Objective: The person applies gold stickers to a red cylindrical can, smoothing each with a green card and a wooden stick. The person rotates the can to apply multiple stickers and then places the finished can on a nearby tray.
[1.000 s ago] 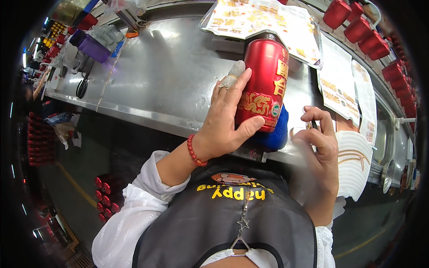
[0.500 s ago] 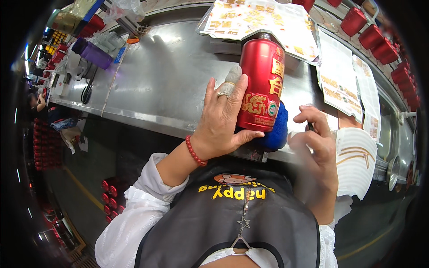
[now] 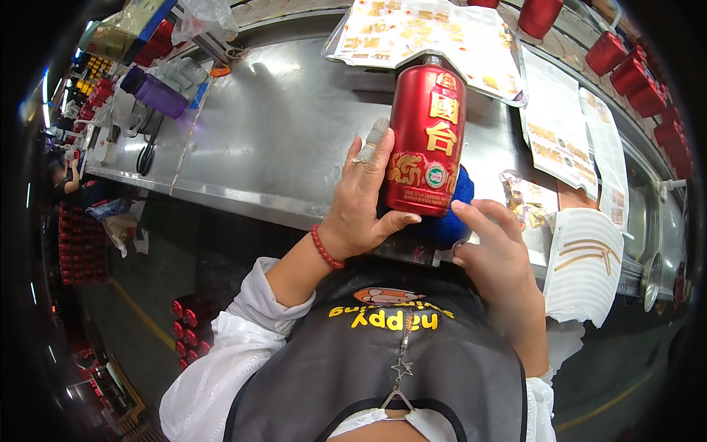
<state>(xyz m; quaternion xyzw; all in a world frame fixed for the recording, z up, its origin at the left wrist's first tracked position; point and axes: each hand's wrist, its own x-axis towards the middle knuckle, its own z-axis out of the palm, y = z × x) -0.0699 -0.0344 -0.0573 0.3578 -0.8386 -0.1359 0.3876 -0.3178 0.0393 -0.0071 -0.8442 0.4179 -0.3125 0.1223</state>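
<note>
- Holds the red bottle, placed between the two hands with neck pointing away and base toward the body, by its left side with the left hand.
- Lays the left fingers along the bottle's flank and hooks the thumb near the base, probably to stop any rolling or sliding.
- Wears a grey finger cover on that hand, perhaps for grip or protection, and a red bead bracelet at the wrist.
- Brings the right hand up beside the base's right corner, with index finger and thumb parted by a modest gap; cannot tell whether pinching anything small or touching the bottle.
- Bends both elbows, with forearms slanting inward over the apron, likely for close, fine control.
- Props the bottle on a blue pad, visible between the base and the right fingers, seemingly as a soft cushion for the finish.
- Shows, ahead of both hands, a white sheet of gold decals on a tray, apparently set within reach.
- Shows small gold pieces just beyond the right hand, and a white ridged pad with brown strips to its right.
- Leaves a purple bottle far off to the left hand's left, well apart from the work.
</note>
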